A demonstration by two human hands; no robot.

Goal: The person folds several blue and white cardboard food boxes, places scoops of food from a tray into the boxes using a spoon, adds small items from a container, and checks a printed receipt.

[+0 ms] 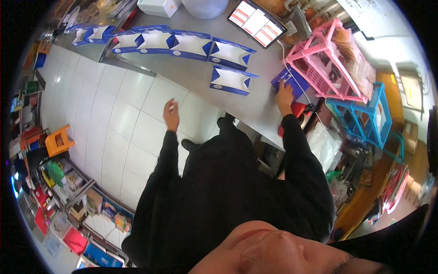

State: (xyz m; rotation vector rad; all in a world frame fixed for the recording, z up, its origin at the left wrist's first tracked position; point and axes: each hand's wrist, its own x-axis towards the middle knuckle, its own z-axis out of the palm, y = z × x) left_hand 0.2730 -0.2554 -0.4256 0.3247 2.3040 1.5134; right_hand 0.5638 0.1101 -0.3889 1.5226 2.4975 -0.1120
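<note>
My right hand reaches over the right end of the metal table, fingers stretched out and resting on a flat blue carton. Whether there is one carton or a stack cannot be made out. Over the floor, off the table's edge, my left hand hangs in the air with loosely bent fingers and nothing in it. Nearest the hands on the tabletop is an open blue-and-white box. Behind it, a matching open box ends a row of several alike running left along the table.
A tablet stands at the back of the metal table, its cable crossing the blue carton. Pink basket and blue basket stand at right, beside plastic bags. An orange stool is on the tiled floor at left.
</note>
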